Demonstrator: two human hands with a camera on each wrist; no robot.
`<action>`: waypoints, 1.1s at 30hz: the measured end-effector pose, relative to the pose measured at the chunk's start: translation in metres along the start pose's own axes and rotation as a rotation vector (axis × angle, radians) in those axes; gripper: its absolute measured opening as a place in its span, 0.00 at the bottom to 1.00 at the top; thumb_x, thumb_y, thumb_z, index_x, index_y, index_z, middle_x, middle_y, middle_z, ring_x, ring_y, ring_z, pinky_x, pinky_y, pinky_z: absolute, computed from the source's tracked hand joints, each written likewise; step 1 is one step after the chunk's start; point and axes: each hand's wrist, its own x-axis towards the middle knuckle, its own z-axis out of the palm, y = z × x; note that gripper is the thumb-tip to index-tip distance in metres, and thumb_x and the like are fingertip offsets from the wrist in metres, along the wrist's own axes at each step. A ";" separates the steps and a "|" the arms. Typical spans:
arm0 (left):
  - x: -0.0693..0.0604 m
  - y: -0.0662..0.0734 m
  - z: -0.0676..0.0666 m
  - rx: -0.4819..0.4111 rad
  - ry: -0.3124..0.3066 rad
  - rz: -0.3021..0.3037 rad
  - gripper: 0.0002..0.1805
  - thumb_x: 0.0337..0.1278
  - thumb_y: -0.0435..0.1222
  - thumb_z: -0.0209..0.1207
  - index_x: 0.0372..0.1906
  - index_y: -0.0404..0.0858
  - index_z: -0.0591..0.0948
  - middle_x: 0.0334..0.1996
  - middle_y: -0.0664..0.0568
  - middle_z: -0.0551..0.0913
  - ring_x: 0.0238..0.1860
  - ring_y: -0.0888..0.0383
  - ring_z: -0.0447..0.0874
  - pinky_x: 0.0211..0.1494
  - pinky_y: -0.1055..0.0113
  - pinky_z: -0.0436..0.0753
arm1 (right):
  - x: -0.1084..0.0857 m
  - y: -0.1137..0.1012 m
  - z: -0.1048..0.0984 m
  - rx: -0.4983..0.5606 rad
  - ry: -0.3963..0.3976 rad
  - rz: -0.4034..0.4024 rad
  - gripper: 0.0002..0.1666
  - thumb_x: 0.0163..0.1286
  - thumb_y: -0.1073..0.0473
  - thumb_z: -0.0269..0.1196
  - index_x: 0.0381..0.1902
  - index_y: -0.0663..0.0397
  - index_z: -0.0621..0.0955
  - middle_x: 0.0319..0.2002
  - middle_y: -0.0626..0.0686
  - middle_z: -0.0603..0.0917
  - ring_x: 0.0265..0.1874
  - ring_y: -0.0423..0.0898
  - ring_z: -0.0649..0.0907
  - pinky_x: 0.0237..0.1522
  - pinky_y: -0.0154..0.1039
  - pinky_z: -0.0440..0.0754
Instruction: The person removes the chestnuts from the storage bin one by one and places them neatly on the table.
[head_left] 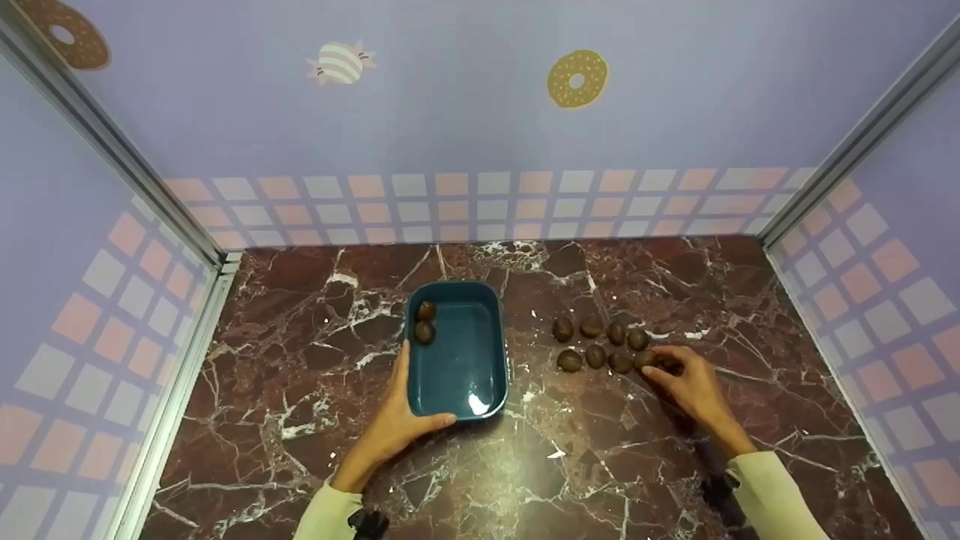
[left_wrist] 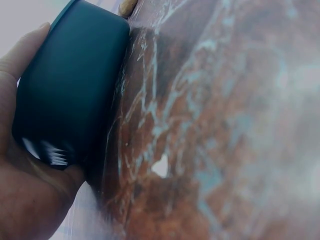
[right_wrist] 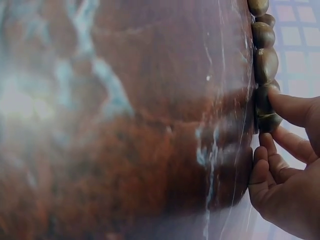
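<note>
A teal rectangular dish [head_left: 457, 360] stands on the marble surface with two brown, egg-shaped objects [head_left: 424, 332] at its upper left inside. My left hand [head_left: 397, 420] holds the dish's lower left corner, fingers along the left side and thumb at the near edge; the left wrist view shows the hand [left_wrist: 35, 185] against the dish wall [left_wrist: 75, 75]. To the right lie several more brown objects [head_left: 595, 356] in two rows. At the right end of the near row, my right hand [head_left: 694, 386] pinches one [head_left: 645, 359] between thumb and fingers, also seen in the right wrist view [right_wrist: 295, 165].
Brown marble surface [head_left: 525, 465] lies under everything. A patterned wall [head_left: 480, 112] stands behind it, with side panels left [head_left: 90, 337] and right [head_left: 892, 300] in metal frames. The gap between the dish and the rows shows bare marble.
</note>
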 end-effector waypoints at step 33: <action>0.000 0.002 -0.001 0.017 -0.001 -0.013 0.83 0.46 0.47 0.88 0.92 0.47 0.35 0.91 0.39 0.30 0.89 0.36 0.31 0.85 0.30 0.41 | -0.003 -0.020 -0.019 -0.006 -0.036 -0.101 0.19 0.75 0.71 0.71 0.62 0.68 0.87 0.53 0.65 0.86 0.53 0.64 0.87 0.56 0.41 0.82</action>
